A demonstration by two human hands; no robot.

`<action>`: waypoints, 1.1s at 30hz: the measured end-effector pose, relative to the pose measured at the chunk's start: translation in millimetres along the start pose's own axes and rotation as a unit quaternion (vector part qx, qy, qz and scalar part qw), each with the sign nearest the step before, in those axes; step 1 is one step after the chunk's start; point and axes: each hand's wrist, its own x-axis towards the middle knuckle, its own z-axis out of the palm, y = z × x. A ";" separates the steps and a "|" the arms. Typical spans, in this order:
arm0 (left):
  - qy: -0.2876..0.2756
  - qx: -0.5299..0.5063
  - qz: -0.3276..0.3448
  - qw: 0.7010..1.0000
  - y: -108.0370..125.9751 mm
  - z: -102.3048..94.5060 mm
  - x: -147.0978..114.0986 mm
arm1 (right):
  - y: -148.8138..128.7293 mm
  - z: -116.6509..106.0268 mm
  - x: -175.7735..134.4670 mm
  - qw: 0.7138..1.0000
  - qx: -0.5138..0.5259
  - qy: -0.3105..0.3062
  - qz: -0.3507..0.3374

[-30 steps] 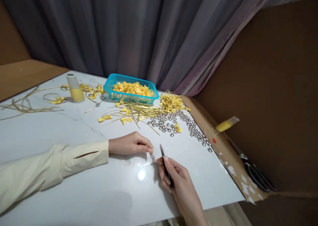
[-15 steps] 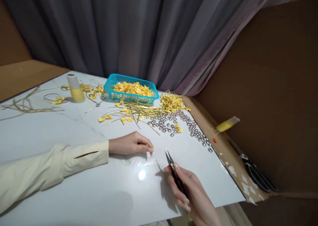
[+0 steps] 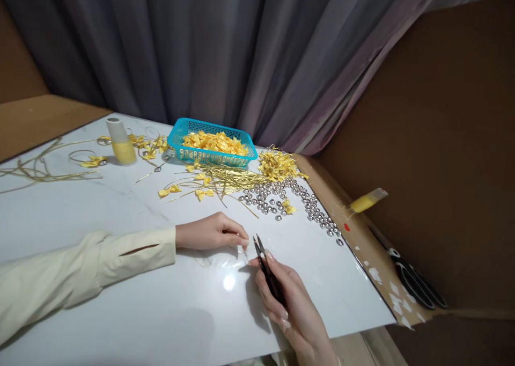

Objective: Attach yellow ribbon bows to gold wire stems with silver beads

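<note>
My left hand (image 3: 215,231) hovers low over the middle of the white tabletop, thumb and fingertips pinched together. A thin pale strand seems to hang from the pinch, too fine to make out. In my right hand (image 3: 295,301) is a pair of black thread snips (image 3: 272,280), gripped along the handles. Their two pointed blades stand apart and point up and away, just right of my left fingertips, not touching them. Beyond my hands lie loose silver beads (image 3: 263,200), a bundle of gold cords (image 3: 237,179) and several yellow bows (image 3: 204,194).
A blue basket (image 3: 217,156) of yellow bows stands at the back, beside a heap of yellow bows with cords (image 3: 277,165). A yellow thread spool (image 3: 122,147) stands at back left. Beyond the right edge lie another spool (image 3: 368,200), black-handled scissors (image 3: 414,283) and paper scraps.
My right hand has moved left with the snips, bringing the blade tips close to my left fingertips. My left hand stays in place, still pinched.
</note>
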 end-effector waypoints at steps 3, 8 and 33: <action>0.000 0.001 0.004 1.000 0.8 -0.4 0.2 | -0.3 0.4 1.1 1.000 0.000 -0.008 0.002; -0.002 0.004 0.002 1.000 0.9 -0.2 -0.5 | -1.4 2.2 4.1 1.000 0.005 -0.010 -0.002; 0.007 0.009 -0.011 1.000 1.8 0.1 -1.1 | -8.1 -4.1 -5.0 0.997 0.042 -0.012 0.069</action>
